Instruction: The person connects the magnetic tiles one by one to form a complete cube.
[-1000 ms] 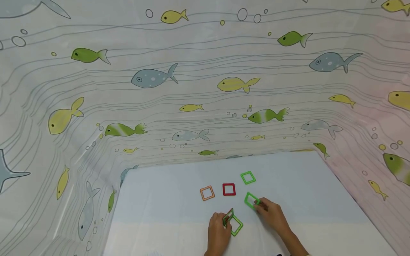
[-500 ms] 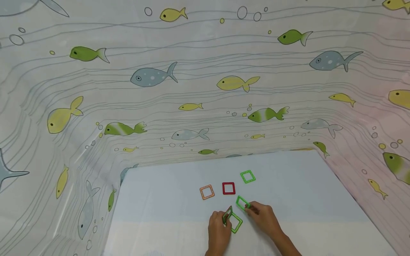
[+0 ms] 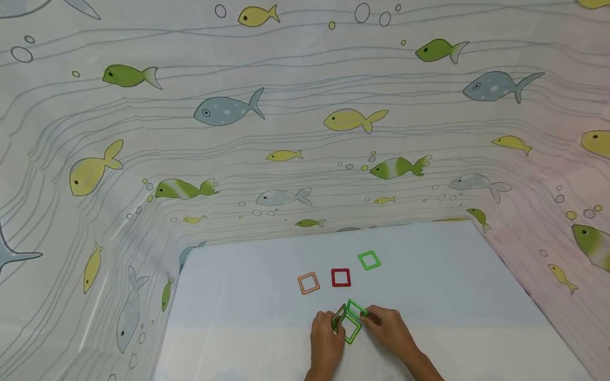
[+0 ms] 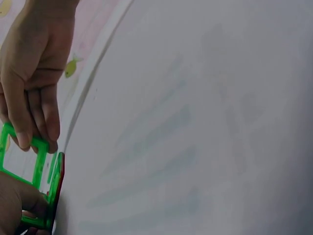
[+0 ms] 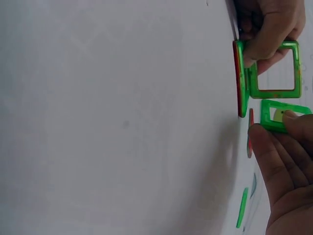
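Observation:
A green square frame tile (image 3: 356,334) lies flat on the table, and a second, reddish-green one (image 3: 339,315) stands tilted up along its left side. My left hand (image 3: 326,338) grips this pair, its fingers around the raised tile. Between thumb and fingertips, my right hand (image 3: 388,323) pinches another green square tile (image 3: 357,306), tilted up right at the flat tile's far right edge. Seen from the right wrist, the pinched tile (image 5: 265,115) is close beside the raised tile (image 5: 276,94). The left fingers partly cover the flat tile (image 5: 242,78).
Beyond the hands lie three loose square frames on the white table (image 3: 238,296): an orange one (image 3: 311,291), a red one (image 3: 341,284) and a green one (image 3: 373,266). A fish-patterned curtain (image 3: 305,174) encloses the table's back and sides.
My right hand has moved left and nearer with its green tile, bringing it up to the flat tile. The left hand keeps its grip in about the same place.

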The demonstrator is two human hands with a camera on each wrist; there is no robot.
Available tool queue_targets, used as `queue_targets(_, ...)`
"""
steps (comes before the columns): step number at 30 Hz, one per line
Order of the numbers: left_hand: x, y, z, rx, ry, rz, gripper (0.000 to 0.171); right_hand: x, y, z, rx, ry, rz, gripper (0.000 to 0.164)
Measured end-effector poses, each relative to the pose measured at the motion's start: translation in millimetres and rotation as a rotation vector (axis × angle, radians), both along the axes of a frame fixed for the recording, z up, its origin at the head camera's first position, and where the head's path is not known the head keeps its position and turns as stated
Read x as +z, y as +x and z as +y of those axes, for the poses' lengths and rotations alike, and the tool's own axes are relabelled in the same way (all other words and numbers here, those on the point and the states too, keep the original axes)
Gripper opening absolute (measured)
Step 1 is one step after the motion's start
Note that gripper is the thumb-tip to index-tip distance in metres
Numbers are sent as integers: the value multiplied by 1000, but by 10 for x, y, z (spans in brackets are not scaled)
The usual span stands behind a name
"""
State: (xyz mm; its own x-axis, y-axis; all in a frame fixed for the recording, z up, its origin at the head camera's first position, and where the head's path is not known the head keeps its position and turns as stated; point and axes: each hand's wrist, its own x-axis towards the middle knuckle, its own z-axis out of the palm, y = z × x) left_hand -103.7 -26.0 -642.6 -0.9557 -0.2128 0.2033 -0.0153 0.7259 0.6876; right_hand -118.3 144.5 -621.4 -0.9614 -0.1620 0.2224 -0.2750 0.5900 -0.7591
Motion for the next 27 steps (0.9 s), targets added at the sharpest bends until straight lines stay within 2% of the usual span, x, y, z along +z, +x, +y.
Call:
queue_targets(3,-5,-4,8,0,-3,11,19,-7,-4,0,7,10,1,11)
queue_targets(15,14,-1,4,-17,26,-30,16,-54,12,24,71,23,1,10)
queue_targets(27,-10,28,-5,-35,38,-23,20,-81,21,25,73,61,29,10)
